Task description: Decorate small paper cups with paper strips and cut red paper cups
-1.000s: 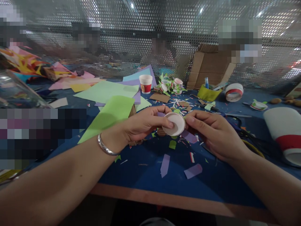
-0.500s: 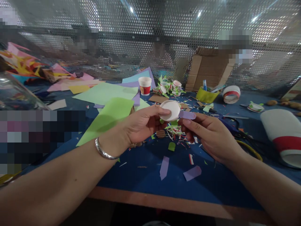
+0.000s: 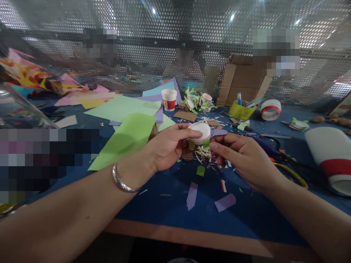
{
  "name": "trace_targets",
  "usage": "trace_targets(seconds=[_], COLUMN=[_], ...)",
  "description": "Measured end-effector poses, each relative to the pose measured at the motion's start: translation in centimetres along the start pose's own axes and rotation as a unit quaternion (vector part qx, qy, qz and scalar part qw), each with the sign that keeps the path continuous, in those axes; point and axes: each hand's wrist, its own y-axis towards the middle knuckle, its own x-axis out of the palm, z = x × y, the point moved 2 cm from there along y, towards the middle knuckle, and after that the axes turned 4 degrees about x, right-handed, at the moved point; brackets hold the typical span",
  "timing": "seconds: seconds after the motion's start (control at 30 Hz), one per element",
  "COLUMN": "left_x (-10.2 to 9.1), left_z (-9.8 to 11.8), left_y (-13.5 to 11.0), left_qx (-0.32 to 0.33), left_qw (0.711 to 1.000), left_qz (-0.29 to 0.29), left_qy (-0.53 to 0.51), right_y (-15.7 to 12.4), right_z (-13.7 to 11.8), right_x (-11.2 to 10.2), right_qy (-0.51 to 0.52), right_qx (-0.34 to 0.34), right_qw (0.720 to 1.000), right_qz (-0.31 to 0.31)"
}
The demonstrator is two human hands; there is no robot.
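Observation:
My left hand (image 3: 174, 148) is closed on a white cup bottom (image 3: 200, 132), a shallow round piece cut from a paper cup, its thumb lying across the flat face. Green paper tabs (image 3: 206, 144) hang below its rim. From the right side of the rim a purple paper strip (image 3: 218, 133) sticks out, in the curled fingers of my right hand (image 3: 233, 149). The right thumb sits just below the strip. Whether the strip is fixed to the rim, I cannot tell. Two purple paper pieces, one pointed (image 3: 192, 196) and one wider (image 3: 225, 202), lie on the blue table.
Green paper sheets (image 3: 123, 142) lie left of centre. Behind stand a paper cup (image 3: 169, 99), a cluster of green-tabbed cup pieces (image 3: 199, 101), a yellow container (image 3: 241, 110) and cardboard (image 3: 237, 82). Paper scraps (image 3: 204, 156) cover the middle. A large white cup (image 3: 331, 157) lies right.
The cup bottom has tilted flatter and lowered slightly, with my left hand shifting a little right. My right thumb has slid down off the face of the purple strip.

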Motion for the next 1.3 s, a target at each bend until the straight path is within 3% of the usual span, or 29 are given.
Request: trace_targets(seconds=[0.17, 0.43, 0.6, 0.8, 0.97, 1.1, 1.3], left_x=[0.0, 0.1, 0.3, 0.4, 1.0, 1.3, 1.1], left_z=[0.1, -0.1, -0.1, 0.0, -0.2, -0.3, -0.3], left_y=[0.0, -0.2, -0.2, -0.3, -0.7, -1.1, -1.2], left_qx=[0.015, -0.002, 0.019, 0.047, 0.037, 0.029, 0.062], left_qw=[0.999, 0.999, 0.998, 0.991, 0.989, 0.989, 0.989], left_qz=[0.038, 0.029, 0.052, 0.095, 0.119, 0.13, 0.129], left_qy=[-0.019, -0.02, -0.038, -0.084, -0.082, -0.068, -0.032], right_y=[0.1, 0.2, 0.1, -0.6, -1.2, -1.5, -1.9], right_z=[0.2, 0.1, -0.2, -0.7, -1.1, -1.0, -1.1], right_x=[-0.1, 0.0, -0.4, -0.2, 0.6, 0.8, 0.6], right_qy=[0.002, -0.006, -0.077, -0.197, -0.288, -0.312, -0.293], right_qx=[0.009, 0.0, -0.015, -0.118, -0.217, -0.231, -0.218], right_qw=[1.0, 1.0, 0.996, 0.962, 0.917, 0.903, 0.909], right_qz=[0.005, 0.001, 0.049, 0.145, 0.172, 0.184, 0.199])
